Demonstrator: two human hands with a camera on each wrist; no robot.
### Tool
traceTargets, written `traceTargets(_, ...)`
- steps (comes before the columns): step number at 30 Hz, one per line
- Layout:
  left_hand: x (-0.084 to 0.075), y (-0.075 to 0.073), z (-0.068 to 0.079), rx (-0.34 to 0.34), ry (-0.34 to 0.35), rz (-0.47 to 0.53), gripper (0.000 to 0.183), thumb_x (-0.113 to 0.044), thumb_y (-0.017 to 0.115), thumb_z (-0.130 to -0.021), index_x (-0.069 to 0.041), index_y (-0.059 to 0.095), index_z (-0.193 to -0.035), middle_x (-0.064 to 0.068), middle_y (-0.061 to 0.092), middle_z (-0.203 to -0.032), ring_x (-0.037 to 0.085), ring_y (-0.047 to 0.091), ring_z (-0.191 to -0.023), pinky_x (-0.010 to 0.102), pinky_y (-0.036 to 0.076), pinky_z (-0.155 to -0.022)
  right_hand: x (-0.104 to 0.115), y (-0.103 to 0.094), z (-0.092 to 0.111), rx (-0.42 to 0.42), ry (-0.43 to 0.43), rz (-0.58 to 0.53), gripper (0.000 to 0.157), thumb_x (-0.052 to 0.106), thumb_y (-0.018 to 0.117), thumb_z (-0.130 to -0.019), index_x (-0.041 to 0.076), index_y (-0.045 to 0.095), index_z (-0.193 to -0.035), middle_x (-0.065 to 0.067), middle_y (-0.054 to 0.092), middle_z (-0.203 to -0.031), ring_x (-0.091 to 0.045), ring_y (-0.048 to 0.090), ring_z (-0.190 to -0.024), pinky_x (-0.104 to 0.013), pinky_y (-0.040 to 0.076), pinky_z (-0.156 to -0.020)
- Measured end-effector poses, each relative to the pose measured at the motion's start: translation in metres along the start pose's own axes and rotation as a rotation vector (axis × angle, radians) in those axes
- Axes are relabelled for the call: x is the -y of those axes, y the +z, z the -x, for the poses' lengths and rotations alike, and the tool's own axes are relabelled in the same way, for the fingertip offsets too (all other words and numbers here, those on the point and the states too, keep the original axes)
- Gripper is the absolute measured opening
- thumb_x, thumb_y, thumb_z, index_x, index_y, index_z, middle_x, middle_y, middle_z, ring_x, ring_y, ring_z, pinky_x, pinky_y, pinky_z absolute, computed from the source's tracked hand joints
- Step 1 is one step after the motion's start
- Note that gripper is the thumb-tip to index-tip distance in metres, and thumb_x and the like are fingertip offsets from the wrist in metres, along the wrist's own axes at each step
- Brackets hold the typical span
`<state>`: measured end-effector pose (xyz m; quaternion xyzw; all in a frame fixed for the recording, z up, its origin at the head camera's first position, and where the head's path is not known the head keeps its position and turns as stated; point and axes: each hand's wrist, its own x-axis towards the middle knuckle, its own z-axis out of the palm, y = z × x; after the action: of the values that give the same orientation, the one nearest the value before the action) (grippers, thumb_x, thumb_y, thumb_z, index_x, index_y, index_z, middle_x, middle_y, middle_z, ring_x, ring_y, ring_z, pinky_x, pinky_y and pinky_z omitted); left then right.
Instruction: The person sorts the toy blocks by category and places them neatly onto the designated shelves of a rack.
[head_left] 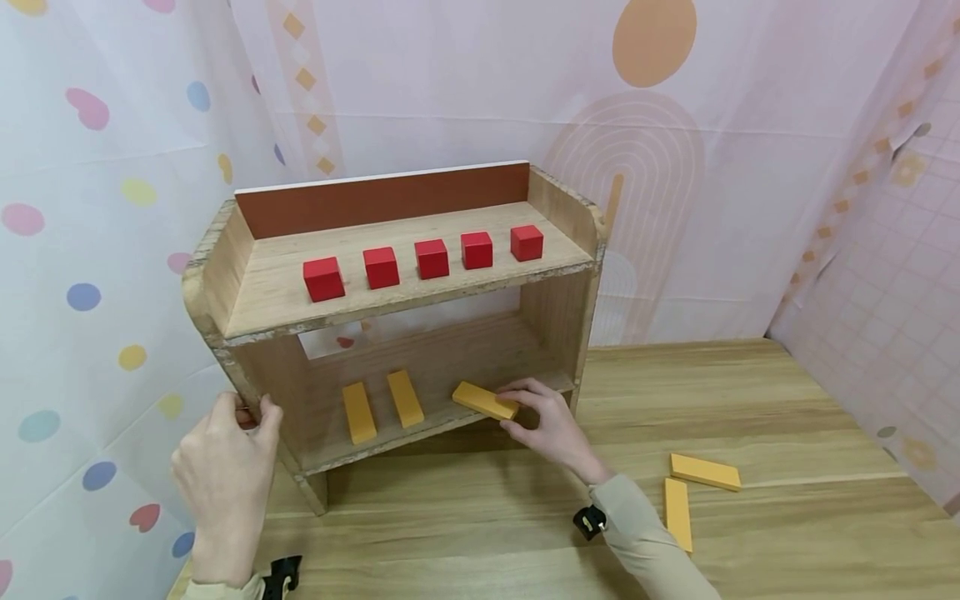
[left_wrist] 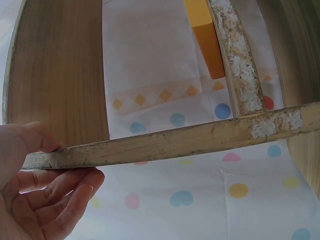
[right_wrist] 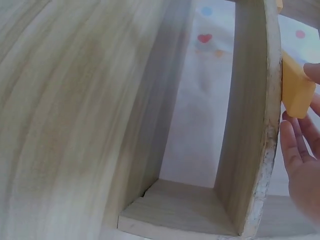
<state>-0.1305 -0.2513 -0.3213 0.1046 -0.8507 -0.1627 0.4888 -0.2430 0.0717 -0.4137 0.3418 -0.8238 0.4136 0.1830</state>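
A small wooden shelf unit point(head_left: 551, 308) stands on the table, its front edges worn. My left hand point(head_left: 228, 475) grips the front edge of its left side panel, thumb on one face and fingers on the other, as the left wrist view shows. With thumb and fingers my right hand point(head_left: 551, 421) pinches one end of a yellow block point(head_left: 483, 401) at the front of the lower shelf. That block lies at a slant. Left of it on the same shelf are two more yellow blocks, one nearer point(head_left: 406, 398) and one farther point(head_left: 359, 413).
Several red cubes point(head_left: 432, 259) stand in a row on the top shelf. Two yellow blocks, one crosswise point(head_left: 705, 472) and one lengthwise point(head_left: 677, 514), lie on the wooden table point(head_left: 795, 433) to the right. Patterned cloth point(head_left: 465, 83) hangs behind and at both sides.
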Motion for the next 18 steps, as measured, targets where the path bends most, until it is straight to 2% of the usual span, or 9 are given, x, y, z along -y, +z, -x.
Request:
traceTargets(4, 0.0, 0.0, 0.0, -0.002, 0.0, -0.002, 0.022, -0.012, 0.06, -0.083, 0.006, 0.057, -0.071, 0.025, 0.062, -0.06, 0.04, 0.051, -0.041, 0.041, 0.031, -0.036, -0.001, 0.001, 0.001, 0.01, -0.018, -0.01, 0.03, 0.004, 0.071, -0.078, 0.004, 0.068, -0.108, -0.009, 0.065, -0.113, -0.024, 0.064, -0.104, -0.038, 0.053, -0.089)
traceTargets(10, 0.0, 0.0, 0.0, 0.002, -0.003, -0.003, 0.022, -0.013, 0.06, -0.083, 0.006, 0.056, -0.07, 0.024, 0.061, -0.059, 0.039, 0.05, -0.04, 0.039, 0.03, -0.035, 0.004, 0.009, 0.0, -0.015, -0.071, -0.016, 0.025, 0.005, 0.072, -0.08, 0.002, 0.069, -0.104, -0.011, 0.065, -0.108, -0.022, 0.065, -0.095, -0.029, 0.055, -0.08)
traceTargets(15, 0.0, 0.0, 0.0, 0.0, -0.006, 0.0, 0.022, -0.012, 0.06, -0.083, 0.006, 0.056, -0.07, 0.025, 0.061, -0.058, 0.04, 0.05, -0.041, 0.04, 0.03, -0.035, 0.009, 0.016, -0.003, -0.042, -0.107, 0.006, 0.025, 0.008, 0.074, -0.079, 0.001, 0.069, -0.103, -0.011, 0.064, -0.106, -0.021, 0.065, -0.092, -0.026, 0.055, -0.079)
traceTargets(18, 0.0, 0.0, 0.0, -0.001, -0.005, -0.003, 0.023, -0.013, 0.06, -0.083, 0.006, 0.056, -0.07, 0.025, 0.061, -0.059, 0.04, 0.05, -0.041, 0.04, 0.031, -0.036, 0.012, 0.019, -0.005, -0.027, -0.137, 0.05, 0.025, 0.01, 0.073, -0.081, 0.001, 0.069, -0.104, -0.011, 0.064, -0.107, -0.02, 0.065, -0.093, -0.025, 0.055, -0.079)
